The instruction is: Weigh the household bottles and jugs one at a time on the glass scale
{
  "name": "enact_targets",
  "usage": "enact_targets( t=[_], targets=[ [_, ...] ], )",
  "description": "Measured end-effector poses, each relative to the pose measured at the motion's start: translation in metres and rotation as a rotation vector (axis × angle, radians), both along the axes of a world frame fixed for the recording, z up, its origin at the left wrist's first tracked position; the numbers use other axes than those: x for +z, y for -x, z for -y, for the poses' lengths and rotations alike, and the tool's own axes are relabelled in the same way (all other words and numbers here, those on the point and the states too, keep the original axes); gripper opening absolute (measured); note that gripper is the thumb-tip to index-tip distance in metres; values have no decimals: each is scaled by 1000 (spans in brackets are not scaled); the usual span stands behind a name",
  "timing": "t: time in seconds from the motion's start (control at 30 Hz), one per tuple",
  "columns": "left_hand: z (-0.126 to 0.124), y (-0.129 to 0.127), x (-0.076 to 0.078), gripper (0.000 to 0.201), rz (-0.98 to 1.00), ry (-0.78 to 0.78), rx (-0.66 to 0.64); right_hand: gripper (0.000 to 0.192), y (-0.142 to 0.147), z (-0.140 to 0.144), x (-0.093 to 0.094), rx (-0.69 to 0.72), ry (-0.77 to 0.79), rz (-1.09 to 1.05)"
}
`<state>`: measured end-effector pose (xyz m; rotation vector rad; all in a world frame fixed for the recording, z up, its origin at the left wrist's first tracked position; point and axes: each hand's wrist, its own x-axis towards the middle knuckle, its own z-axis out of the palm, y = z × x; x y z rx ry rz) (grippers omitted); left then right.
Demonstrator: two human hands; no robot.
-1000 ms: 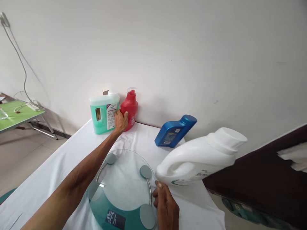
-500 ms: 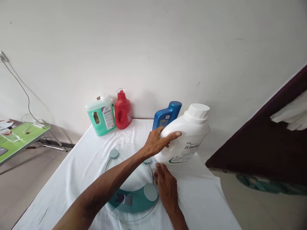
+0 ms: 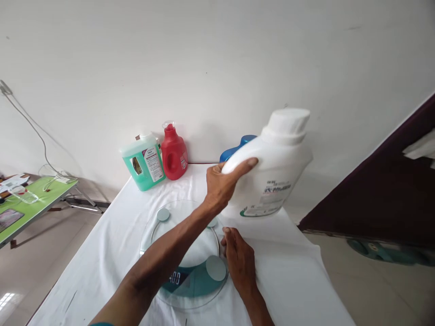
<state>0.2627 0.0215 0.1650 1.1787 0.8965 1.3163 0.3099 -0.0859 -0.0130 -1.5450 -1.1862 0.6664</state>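
Observation:
My left hand [image 3: 222, 183] is wrapped round the handle of a large white detergent bottle [image 3: 268, 172]. The bottle tilts with its white cap to the upper right, raised above the table. Partly behind it is a blue bottle [image 3: 238, 147]. A round glass scale [image 3: 190, 303] lies on the table under my left forearm, its display [image 3: 176, 278] lit with digits that the arm partly covers. Beside the scale's right edge my right hand [image 3: 240, 260] rests with curled fingers and nothing visible in them; whether it touches the glass I cannot tell.
A bottle of green liquid [image 3: 144, 163] and a red bottle [image 3: 174, 154] stand at the back left, near the wall. A white cloth [image 3: 288, 271] covers the table. Off to the left, a green folding table [image 3: 44, 194] holds a clear plastic bottle [image 3: 25, 194], papers and a cable.
My left hand has lifted the white bottle higher, and it now hides more of the blue one. Digits now show on the scale's display. My right hand stays by the scale.

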Motion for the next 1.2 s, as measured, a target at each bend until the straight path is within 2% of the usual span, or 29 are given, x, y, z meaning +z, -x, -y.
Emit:
enact_targets(
  t=[0.13, 0.23, 0.37, 0.47, 0.6, 0.77, 0.9, 1.2],
  targets=[
    [4, 34, 30, 70, -33, -135, 66, 52, -1, -2, -1, 14, 4, 4],
    [17, 70, 35, 74, -98, -200, 140, 47, 0, -5, -2, 22, -12, 36],
    [44, 123, 20, 77, -140, -136, 261, 46, 0, -7, 0, 17, -18, 62],
    [64, 155, 4, 75, -29, -103, 271, 45, 1, -6, 2, 14, 12, 59],
    [83, 184, -11, 74, 52, -58, 288, 46, 3, -3, 7, 25, 29, 45],
    [90, 205, -23, 70, 46, -60, 338, 47, 3, -2, 10, 35, 45, 42],
    [88, 209, -30, 67, 48, -67, 349, 49, 3, -3, 9, 28, 38, 59],
    [82, 211, -34, 65, -55, -100, 258, 46, 3, -3, 12, 20, 69, 76]
  ],
)
